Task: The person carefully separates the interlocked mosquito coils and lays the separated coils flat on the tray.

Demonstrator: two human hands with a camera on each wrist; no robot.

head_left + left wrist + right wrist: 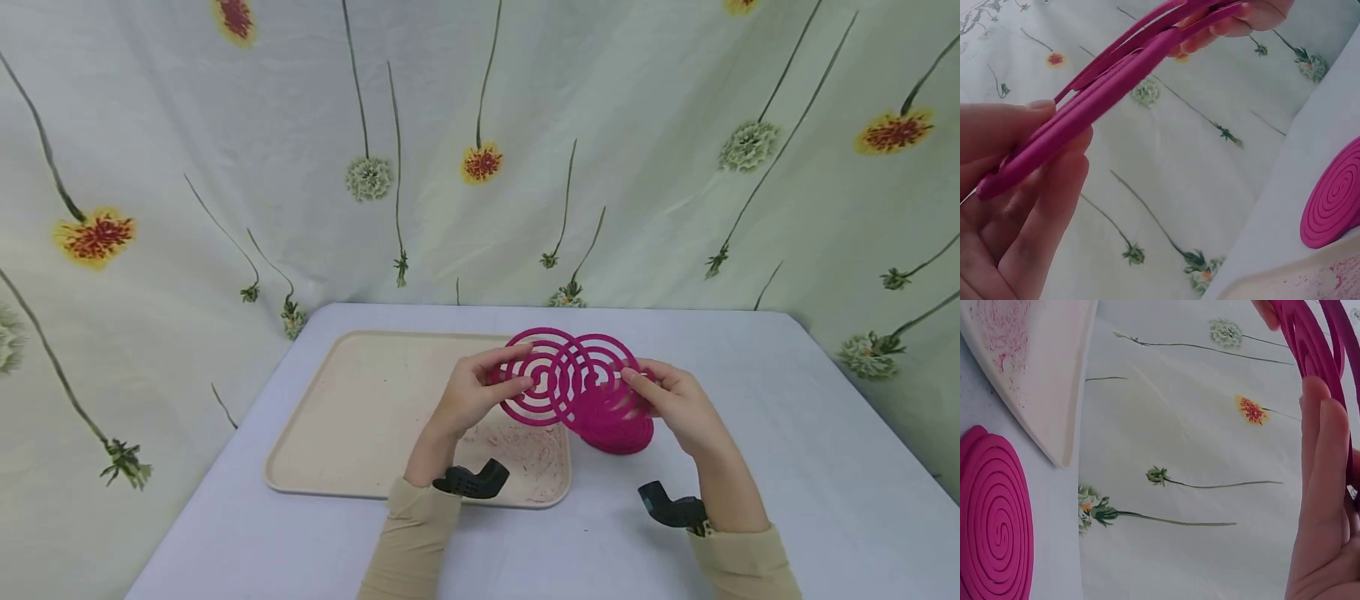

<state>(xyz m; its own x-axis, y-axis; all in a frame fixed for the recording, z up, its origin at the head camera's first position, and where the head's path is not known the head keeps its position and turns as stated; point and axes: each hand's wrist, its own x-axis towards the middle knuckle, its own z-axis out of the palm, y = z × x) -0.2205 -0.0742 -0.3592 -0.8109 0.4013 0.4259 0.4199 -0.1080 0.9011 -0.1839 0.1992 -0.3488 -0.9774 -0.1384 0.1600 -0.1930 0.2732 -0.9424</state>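
Observation:
In the head view my left hand [472, 392] pinches a magenta mosquito coil [538, 385] at its left side, thumb across its face. My right hand [681, 408] grips a second magenta coil [592, 379] by its right edge. Both spirals are raised over the table, their inner sides overlapping, with gaps showing between the rings. The left wrist view catches the coils [1104, 106] nearly edge-on between thumb and fingers. Beneath the right-hand coil, a stack of more coils [621, 437] lies on the table, partly hidden.
A cream tray [352, 408] lies left of the stack, with magenta crumbs scattered at its near right corner. White cloth covers the table [795, 433]. Behind it hangs a flower-printed curtain [645, 100]. Each wrist wears a black camera [474, 480].

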